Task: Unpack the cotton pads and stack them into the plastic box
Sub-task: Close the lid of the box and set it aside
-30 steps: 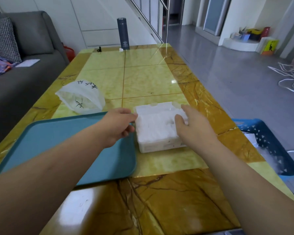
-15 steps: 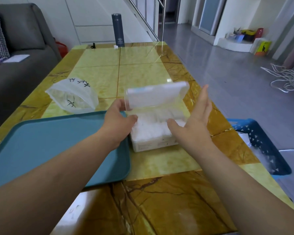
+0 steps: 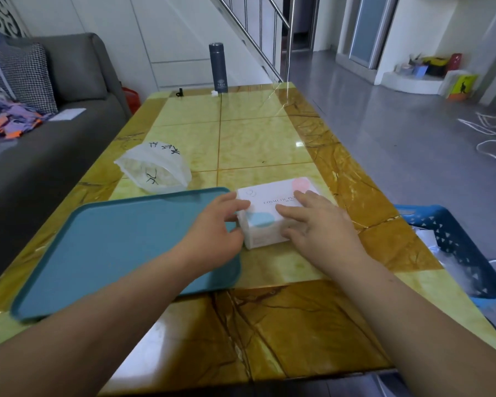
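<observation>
Plastic box (image 3: 272, 213) w/ lid down, both hands spread on it, teal tray (image 3: 121, 247) touching left.

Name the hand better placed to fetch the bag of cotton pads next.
Left, probably. The left hand rests at the plastic box's left edge, on the bag's side; the right hand lies flat across the lid.

Glossy marble-look tabletop (image 3: 258, 144) mirrors light; the tray (image 3: 112, 247) at lower left is matt smooth plastic; the bag (image 3: 155, 170) is thin translucent film; the flask (image 3: 218, 68) is matt.
</observation>
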